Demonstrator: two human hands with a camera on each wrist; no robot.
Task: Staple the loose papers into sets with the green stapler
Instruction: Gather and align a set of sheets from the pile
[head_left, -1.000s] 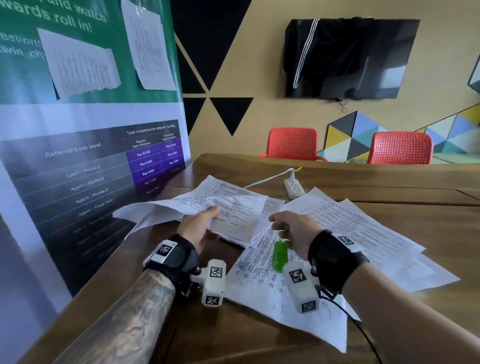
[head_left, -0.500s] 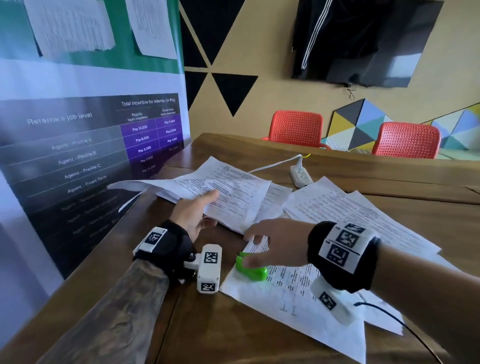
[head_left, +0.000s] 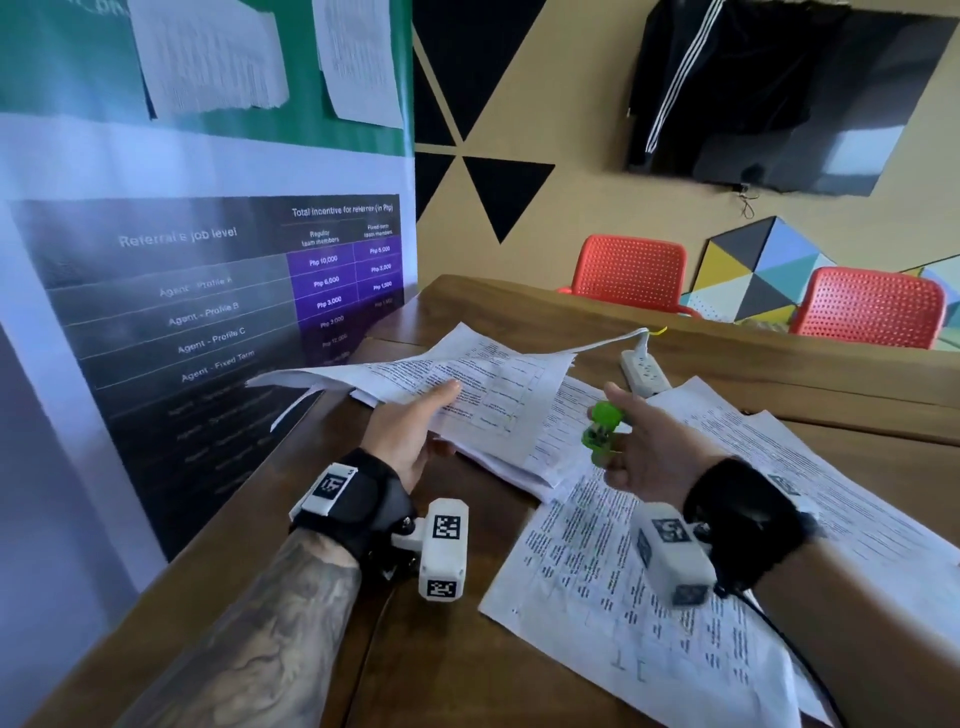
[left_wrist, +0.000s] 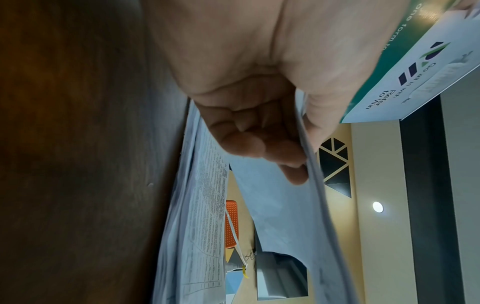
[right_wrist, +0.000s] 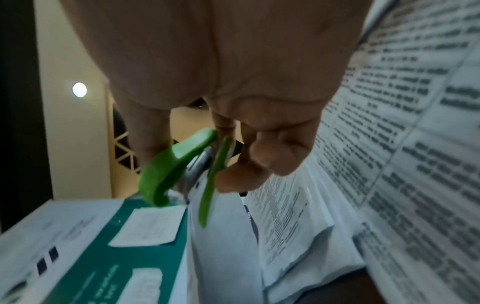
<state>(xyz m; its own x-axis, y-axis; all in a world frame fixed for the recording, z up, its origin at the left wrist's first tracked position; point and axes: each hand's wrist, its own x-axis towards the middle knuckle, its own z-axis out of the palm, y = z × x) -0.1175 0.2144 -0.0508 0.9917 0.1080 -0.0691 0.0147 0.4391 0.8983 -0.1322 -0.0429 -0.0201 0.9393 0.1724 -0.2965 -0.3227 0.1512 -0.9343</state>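
Observation:
My right hand (head_left: 631, 441) holds the small green stapler (head_left: 601, 428) lifted off the table, thumb and fingers curled round it; in the right wrist view the stapler (right_wrist: 179, 166) has its jaws parted toward a paper edge. My left hand (head_left: 415, 431) pinches a set of printed papers (head_left: 467, 384), thumb on top and fingers underneath, raising it off the pile. The left wrist view shows the fingers (left_wrist: 259, 144) curled under the lifted sheets (left_wrist: 275, 205). More loose printed sheets (head_left: 649, 613) lie spread on the wooden table (head_left: 441, 665).
A white power strip (head_left: 644, 371) with a cable lies behind the papers. A large banner (head_left: 208, 291) stands along the table's left side. Two red chairs (head_left: 631, 270) sit beyond the far edge, with a dark screen on the wall above.
My right hand picked the green stapler up off the sheet near my left wrist and raised it toward the held papers. The left hand kept its hold on the set.

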